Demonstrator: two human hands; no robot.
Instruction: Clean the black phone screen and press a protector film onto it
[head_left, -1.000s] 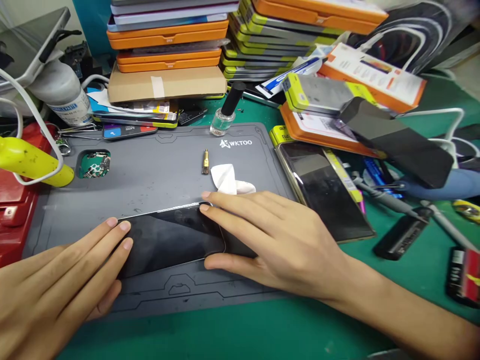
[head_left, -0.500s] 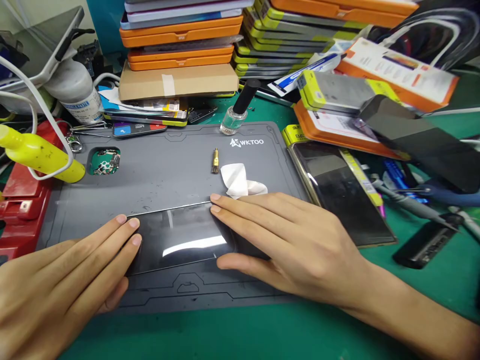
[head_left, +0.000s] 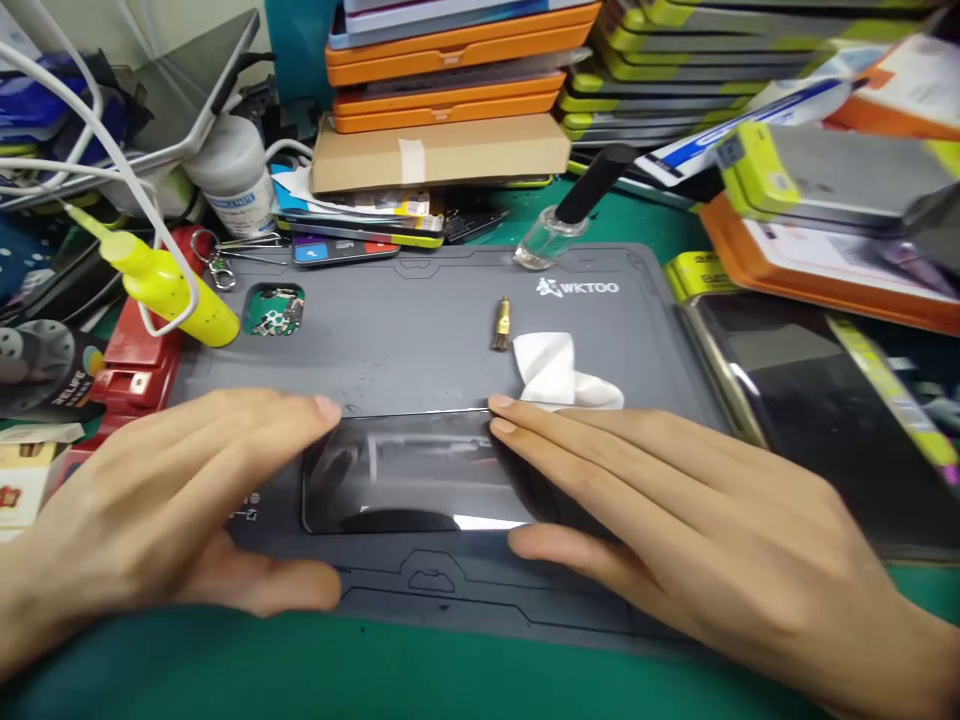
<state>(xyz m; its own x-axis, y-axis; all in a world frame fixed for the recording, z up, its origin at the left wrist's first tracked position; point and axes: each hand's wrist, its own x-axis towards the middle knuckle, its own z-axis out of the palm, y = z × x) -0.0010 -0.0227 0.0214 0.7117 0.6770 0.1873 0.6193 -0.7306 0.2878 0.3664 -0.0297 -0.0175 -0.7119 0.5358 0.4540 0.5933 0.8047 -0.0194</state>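
A black phone screen panel (head_left: pixel 420 470) lies glossy side up on the grey work mat (head_left: pixel 390 340). My right hand (head_left: pixel 697 520) rests across its right end, fingertips on the far edge and thumb near the close edge; the fingers are stretched out and cover that end. At the left end my left hand (head_left: pixel 202 490) is spread, its index fingertip by the far left corner and its thumb apart from the panel, above the mat. Behind the right fingertips lie a folded white wipe (head_left: pixel 551 365) and a small brass-handled brush (head_left: pixel 502 325).
A clear bottle with a black cap (head_left: pixel 551 235) stands tilted at the mat's back edge. On the left are a yellow squeeze bottle (head_left: pixel 176 300) and a red tool (head_left: pixel 142 350). Stacked orange cases (head_left: pixel 450 95) fill the back; another dark phone panel (head_left: pixel 810 400) lies right.
My left hand has lifted off the panel's left end and opened, uncovering that end. The right hand stays on the panel. The whole view has shifted, so things appear further right.
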